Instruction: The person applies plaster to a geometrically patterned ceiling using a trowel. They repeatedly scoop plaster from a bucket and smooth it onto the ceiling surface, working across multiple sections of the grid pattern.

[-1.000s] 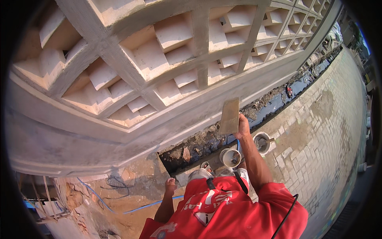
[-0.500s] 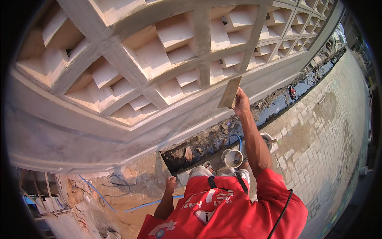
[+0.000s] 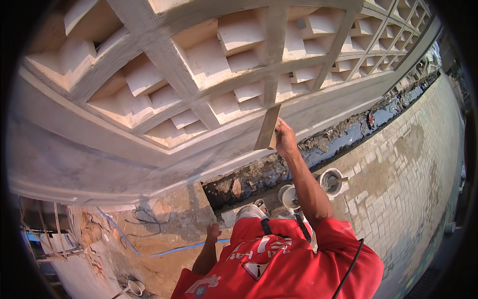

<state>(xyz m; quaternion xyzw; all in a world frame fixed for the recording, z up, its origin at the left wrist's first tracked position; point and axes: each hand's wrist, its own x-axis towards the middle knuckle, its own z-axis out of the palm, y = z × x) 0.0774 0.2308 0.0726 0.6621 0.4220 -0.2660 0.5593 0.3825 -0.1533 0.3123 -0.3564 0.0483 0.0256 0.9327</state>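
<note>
My right hand (image 3: 286, 139) is raised on an outstretched arm and closed around a plastering float (image 3: 267, 128), a flat, brownish rectangular board. My fingers hide its handle. The board is tilted in front of the smooth lower band of a pale plastered wall (image 3: 219, 144), just under the openwork blocks (image 3: 239, 102); whether it touches the wall I cannot tell. Low at my left side hangs my left hand (image 3: 213, 231), its fingers curled in and nothing visible in them.
A trench with dark water (image 3: 318, 152) and rubble runs along the wall's foot. Beside my feet stand a white bucket (image 3: 288, 197) and a larger bucket (image 3: 332, 182). Paving (image 3: 383, 199) spreads to the right. A blue hose (image 3: 186, 249) crosses the ground at left, near a small pale container (image 3: 135, 287).
My right hand has brought the float leftward and somewhat lower along the wall. The view has shifted, showing more of the larger bucket. My left hand stays low, still curled.
</note>
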